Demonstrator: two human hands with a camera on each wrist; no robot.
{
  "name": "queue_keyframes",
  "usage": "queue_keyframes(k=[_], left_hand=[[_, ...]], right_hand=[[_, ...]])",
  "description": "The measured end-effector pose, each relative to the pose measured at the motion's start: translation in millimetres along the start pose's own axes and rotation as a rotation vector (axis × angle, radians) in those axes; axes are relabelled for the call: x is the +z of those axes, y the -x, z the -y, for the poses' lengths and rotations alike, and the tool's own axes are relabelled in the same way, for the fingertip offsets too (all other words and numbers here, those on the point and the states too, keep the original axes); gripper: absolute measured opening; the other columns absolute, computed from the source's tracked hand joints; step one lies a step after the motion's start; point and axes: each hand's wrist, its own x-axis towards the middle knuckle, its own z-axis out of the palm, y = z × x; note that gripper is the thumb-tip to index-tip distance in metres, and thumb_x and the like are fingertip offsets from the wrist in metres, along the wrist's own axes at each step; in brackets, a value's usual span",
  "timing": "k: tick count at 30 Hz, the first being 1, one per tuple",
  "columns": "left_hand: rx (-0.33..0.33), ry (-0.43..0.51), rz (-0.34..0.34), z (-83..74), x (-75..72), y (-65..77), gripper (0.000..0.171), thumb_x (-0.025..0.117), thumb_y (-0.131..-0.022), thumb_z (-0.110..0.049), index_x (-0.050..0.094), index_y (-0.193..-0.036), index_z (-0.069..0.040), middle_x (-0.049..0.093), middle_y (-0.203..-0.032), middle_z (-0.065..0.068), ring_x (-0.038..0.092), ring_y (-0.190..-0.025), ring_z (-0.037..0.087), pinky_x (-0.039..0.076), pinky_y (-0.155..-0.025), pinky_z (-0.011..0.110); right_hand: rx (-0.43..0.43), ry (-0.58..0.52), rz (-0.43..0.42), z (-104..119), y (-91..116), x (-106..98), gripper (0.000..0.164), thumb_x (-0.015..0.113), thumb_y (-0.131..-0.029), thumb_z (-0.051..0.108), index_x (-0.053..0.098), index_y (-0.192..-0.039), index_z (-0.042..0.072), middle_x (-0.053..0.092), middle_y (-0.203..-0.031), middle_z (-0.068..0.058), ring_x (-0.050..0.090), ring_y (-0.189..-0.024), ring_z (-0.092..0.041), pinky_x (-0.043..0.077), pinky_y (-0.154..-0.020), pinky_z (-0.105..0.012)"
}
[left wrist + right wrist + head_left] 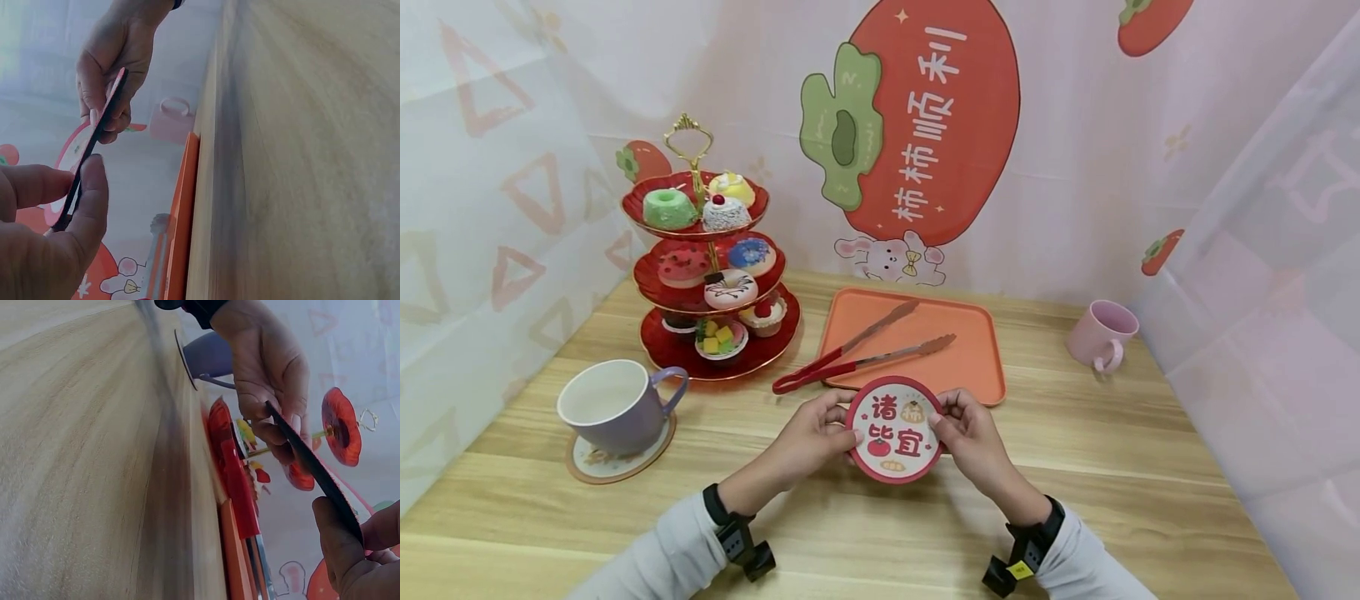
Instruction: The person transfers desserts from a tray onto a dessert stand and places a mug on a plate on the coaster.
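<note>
A round coaster (893,467) with a red rim and printed characters is held up in front of the tray, tilted so its printed face shows in the head view. My left hand (817,437) pinches its left edge between thumb and fingers. Opposite, the right hand (976,433) pinches the right edge, thumb on the printed face. Both wrist views show the coaster nearly edge-on, with a dark underside (315,472) and fingers behind it. In the left wrist view the coaster (94,139) is above the tabletop, apart from it.
Behind the coaster lies an orange tray (977,367) with red-handled tongs (842,354) across it. At left stand a three-tier red stand (752,362) of toy cakes and a purple cup (625,417) on another coaster (617,471). A pink mug (1092,337) stands at right.
</note>
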Motion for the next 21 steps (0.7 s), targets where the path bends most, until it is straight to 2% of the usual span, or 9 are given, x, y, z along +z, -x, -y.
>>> queue_keyframes(k=[9,17,21], left_hand=[[-0.030,-0.013,-0.046,-3.4,0.7,0.3,0.045,0.058,-0.086,0.008,0.043,-0.128,0.001,0.058,-0.097,0.018,0.062,-0.078,0.025,0.053,-0.064,0.036],[-0.021,-0.003,-0.031,-4.8,-0.4,2.1,0.045,0.058,-0.087,0.007,0.041,-0.128,0.005,0.058,-0.097,0.019,0.061,-0.076,0.023,0.053,-0.062,0.033],[-0.031,-0.002,-0.047,-4.5,-0.3,2.4,0.044,0.058,-0.087,0.008,0.042,-0.128,0.004,0.057,-0.097,0.019,0.062,-0.077,0.023,0.053,-0.062,0.032]], right_hand=[[0.018,-0.006,-0.005,-0.6,0.8,0.9,0.014,0.050,-0.092,-0.006,0.047,-0.106,-0.008,0.050,-0.086,-0.016,0.054,-0.072,-0.017,0.048,-0.059,-0.023],[0.038,-0.008,0.011,0.3,1.4,0.5,0.018,0.052,-0.092,-0.004,0.047,-0.109,-0.008,0.051,-0.089,-0.017,0.056,-0.070,-0.017,0.051,-0.056,-0.027],[0.043,-0.005,0.016,0.3,1.4,0.6,0.018,0.052,-0.092,-0.003,0.047,-0.109,-0.008,0.052,-0.090,-0.017,0.056,-0.070,-0.018,0.051,-0.056,-0.027]])
